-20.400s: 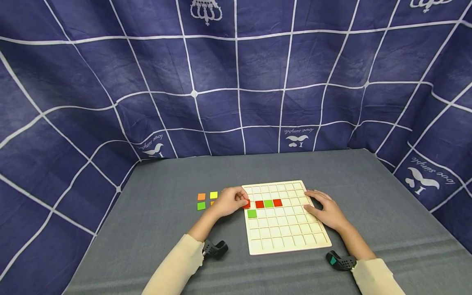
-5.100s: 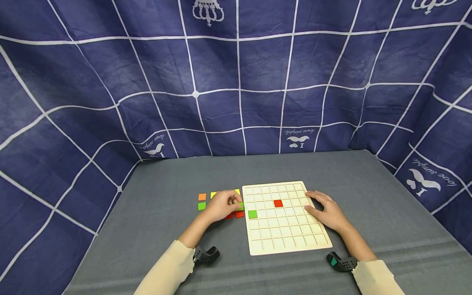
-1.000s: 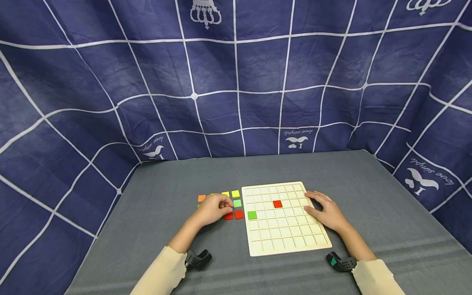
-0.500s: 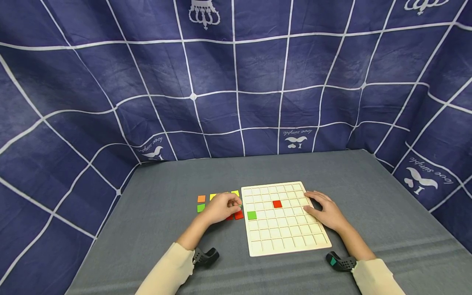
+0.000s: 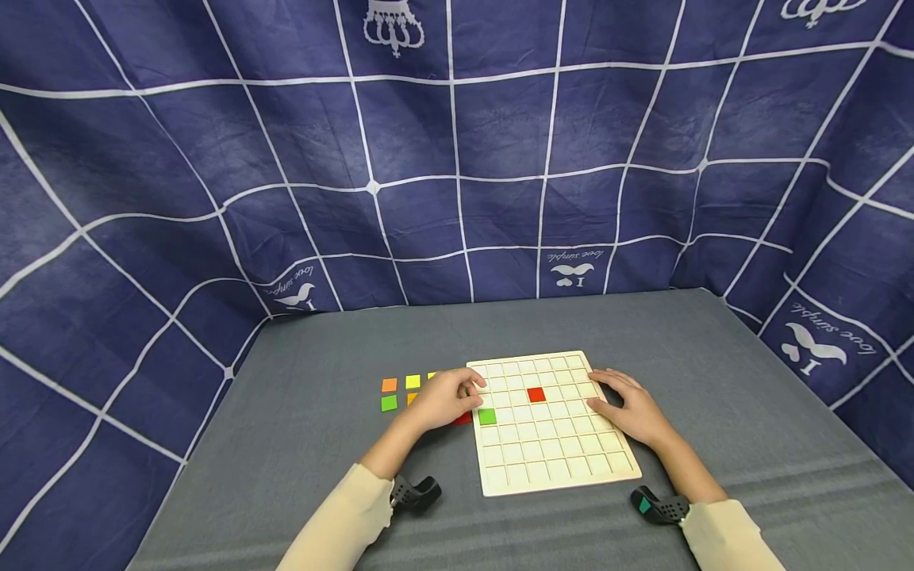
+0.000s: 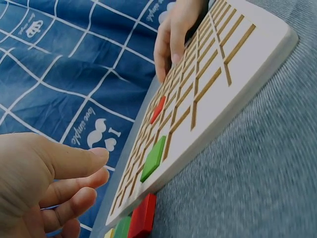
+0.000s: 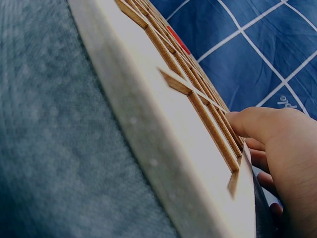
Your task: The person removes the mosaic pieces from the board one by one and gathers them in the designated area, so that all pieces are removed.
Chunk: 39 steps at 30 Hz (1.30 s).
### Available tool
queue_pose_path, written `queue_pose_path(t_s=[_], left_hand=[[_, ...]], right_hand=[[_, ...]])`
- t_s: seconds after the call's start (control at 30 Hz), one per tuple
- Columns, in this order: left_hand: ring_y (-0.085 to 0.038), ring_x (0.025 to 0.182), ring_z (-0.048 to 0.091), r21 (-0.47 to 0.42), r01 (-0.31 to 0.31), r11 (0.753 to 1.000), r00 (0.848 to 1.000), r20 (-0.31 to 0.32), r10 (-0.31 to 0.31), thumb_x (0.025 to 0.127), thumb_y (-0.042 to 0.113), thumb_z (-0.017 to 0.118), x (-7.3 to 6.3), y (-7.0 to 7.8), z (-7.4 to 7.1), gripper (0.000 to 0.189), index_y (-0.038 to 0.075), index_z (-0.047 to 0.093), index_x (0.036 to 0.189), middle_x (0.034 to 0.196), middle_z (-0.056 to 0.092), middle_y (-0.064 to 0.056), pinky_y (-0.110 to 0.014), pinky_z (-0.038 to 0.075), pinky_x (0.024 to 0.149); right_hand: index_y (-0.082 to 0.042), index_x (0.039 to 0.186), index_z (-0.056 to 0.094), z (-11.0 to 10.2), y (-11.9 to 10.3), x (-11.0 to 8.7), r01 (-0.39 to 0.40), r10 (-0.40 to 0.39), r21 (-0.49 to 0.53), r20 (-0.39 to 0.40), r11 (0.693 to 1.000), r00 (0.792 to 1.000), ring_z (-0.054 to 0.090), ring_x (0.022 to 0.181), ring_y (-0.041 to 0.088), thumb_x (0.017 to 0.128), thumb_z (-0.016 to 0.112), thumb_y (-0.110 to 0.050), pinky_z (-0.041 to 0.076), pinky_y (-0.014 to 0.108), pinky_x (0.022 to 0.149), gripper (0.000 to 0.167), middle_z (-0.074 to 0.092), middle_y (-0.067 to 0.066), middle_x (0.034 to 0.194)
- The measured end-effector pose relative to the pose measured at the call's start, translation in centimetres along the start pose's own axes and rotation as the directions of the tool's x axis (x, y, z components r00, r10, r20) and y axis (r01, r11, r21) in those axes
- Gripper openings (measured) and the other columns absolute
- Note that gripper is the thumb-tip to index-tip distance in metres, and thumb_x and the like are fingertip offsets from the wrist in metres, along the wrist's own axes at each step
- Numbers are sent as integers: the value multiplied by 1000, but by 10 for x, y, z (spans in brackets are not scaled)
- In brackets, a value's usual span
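A pale wooden grid board (image 5: pixel 557 452) lies on the table with one red tile (image 5: pixel 536 395) and one green tile (image 5: pixel 487 416) in its squares. My left hand (image 5: pixel 446 400) hovers over the board's left edge, just behind the green tile. In the left wrist view, its thumb (image 6: pixel 81 161) and loosely bent fingers show no tile between them. My right hand (image 5: pixel 628 404) rests on the board's right edge, fingers fairly straight. The right wrist view has its thumb (image 7: pixel 242 121) on the grid, the other fingers at the edge.
Left of the board lie several loose tiles, among them an orange tile (image 5: pixel 389 385), a yellow tile (image 5: pixel 412 381), a green tile (image 5: pixel 389 403) and a red tile (image 5: pixel 462 419); my left hand hides others. A blue checked curtain (image 5: pixel 500 214) closes off the table's back and sides.
My left hand has moved right, from the loose tiles to the board's left edge. Compared with the oldest frame, several red and green tiles have left the board. My right hand stays put.
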State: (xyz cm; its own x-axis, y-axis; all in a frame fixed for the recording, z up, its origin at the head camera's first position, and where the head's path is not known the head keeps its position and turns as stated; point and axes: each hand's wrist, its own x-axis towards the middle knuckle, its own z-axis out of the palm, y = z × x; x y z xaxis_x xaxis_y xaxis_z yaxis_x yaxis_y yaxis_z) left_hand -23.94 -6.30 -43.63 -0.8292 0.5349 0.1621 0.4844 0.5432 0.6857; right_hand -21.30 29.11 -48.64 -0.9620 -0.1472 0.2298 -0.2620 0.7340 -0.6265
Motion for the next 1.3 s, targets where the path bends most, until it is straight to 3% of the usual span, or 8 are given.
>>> queue_pose_path(t_s=[0.33, 0.6, 1.3], left_hand=[[-8, 63, 52, -46, -4, 999, 1000, 24, 5, 89, 6, 69, 7, 4, 8, 17, 2, 67, 106, 78, 60, 5, -24, 43, 60], [-8, 65, 51, -29, 6, 1000, 999, 38, -5, 90, 10, 69, 14, 10, 13, 16, 5, 68, 106, 79, 61, 5, -24, 43, 60], [-7, 68, 51, -94, 10, 996, 998, 59, -4, 90, 13, 70, 33, 18, 39, 13, 8, 70, 103, 82, 60, 7, -23, 43, 62]], right_hand=[[-3, 135, 56, 1, -1, 0, 9, -9, -4, -4, 1000, 1000, 32, 136, 45, 92, 68, -34, 25, 64, 104, 54, 46, 26, 141], [-3, 135, 56, 1, 0, 0, 8, -8, -9, -4, 1000, 1000, 32, 135, 45, 92, 68, -34, 25, 65, 103, 55, 46, 26, 141], [-3, 135, 56, 0, 1, 0, 13, -13, -13, -4, 1000, 1000, 33, 135, 45, 92, 68, -33, 26, 65, 102, 54, 46, 26, 141]])
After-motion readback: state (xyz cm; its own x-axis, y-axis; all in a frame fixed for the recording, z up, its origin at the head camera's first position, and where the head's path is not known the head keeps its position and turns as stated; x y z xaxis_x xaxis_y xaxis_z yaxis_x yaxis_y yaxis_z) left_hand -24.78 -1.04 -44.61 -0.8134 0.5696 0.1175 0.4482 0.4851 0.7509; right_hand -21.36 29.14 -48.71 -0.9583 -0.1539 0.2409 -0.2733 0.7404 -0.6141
